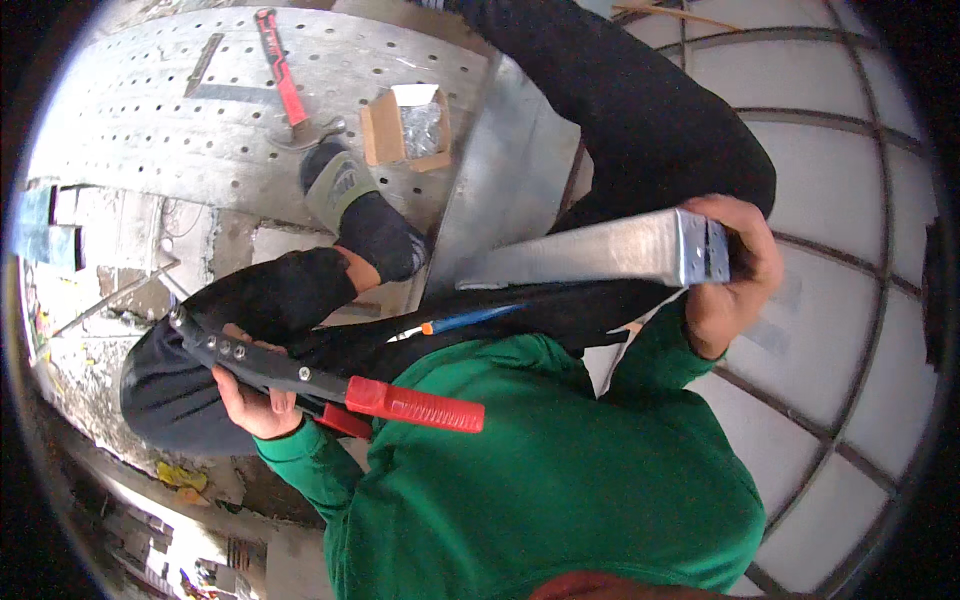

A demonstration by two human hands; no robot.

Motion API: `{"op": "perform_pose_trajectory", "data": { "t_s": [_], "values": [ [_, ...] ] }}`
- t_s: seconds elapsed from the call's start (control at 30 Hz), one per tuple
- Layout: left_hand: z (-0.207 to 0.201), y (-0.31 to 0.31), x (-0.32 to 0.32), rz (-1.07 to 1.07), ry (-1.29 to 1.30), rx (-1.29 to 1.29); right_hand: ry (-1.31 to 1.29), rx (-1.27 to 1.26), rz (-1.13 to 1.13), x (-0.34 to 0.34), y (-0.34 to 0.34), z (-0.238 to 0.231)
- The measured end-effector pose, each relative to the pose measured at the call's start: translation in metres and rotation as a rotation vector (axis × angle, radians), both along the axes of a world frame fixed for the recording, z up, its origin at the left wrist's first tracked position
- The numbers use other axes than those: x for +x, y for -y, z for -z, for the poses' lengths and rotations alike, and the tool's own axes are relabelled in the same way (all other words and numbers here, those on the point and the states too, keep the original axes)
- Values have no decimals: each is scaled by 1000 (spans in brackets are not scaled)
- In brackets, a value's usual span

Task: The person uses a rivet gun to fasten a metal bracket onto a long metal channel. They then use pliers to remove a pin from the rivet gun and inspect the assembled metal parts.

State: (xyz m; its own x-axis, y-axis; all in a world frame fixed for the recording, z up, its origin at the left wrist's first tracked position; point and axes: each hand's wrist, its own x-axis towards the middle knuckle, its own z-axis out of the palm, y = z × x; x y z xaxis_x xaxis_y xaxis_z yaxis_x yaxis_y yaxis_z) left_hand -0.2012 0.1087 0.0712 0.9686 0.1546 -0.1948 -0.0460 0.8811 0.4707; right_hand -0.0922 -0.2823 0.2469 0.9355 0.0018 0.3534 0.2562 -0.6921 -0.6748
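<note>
My left hand (258,400) is closed around the dark body of a hand riveter (235,358), whose red grips (415,404) point toward my green top. The nose of the tool points up and left, over my bent knee. My right hand (735,265) grips the near right end of a silver metal channel (590,250), with fingers wrapped over its edge. Small holes show at that end. The channel lies across my lap, its far end pointing left. Below it, a blue tool with an orange tip (470,320) rests on my dark trousers.
A hammer with a red and black handle (285,85) lies on the perforated metal platform (180,120). Beside my sandalled foot (345,195) stands an open cardboard box (383,130) with small shiny pieces in a clear bag. A wide metal sheet (510,150) slopes between my legs.
</note>
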Motion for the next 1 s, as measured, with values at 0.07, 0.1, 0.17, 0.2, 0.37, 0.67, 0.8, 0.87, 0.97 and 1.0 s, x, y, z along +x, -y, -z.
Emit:
{"op": "perform_pose_trajectory", "data": {
  "t_s": [0.07,0.1,0.17,0.2,0.37,0.67,0.8,0.87,0.97,1.0],
  "values": [
    [-5,4,-1,-24,-84,17,19,-100,25,11,-2,2],
    [-5,5,0,-5,-62,9,22,-130,45,18,-4,1],
    [14,-5,-5,126,95,77,-51,-193,5,41,3,0],
    [15,-3,-8,91,61,10,-111,-173,-26,58,9,3],
    [-20,8,16,101,-116,-9,-394,-371,-369,181,40,53],
    [-28,35,64,204,-321,264,-947,-73,-171,254,110,226],
    [-29,31,77,304,-406,328,-303,-685,91,210,63,247],
    [-24,34,82,287,-444,341,-142,-474,38,186,21,226],
    [-31,46,91,181,-580,374,-302,-100,-319,148,-49,243],
    [-30,48,92,165,-599,389,-405,-162,-330,143,-70,253]
  ]
}}
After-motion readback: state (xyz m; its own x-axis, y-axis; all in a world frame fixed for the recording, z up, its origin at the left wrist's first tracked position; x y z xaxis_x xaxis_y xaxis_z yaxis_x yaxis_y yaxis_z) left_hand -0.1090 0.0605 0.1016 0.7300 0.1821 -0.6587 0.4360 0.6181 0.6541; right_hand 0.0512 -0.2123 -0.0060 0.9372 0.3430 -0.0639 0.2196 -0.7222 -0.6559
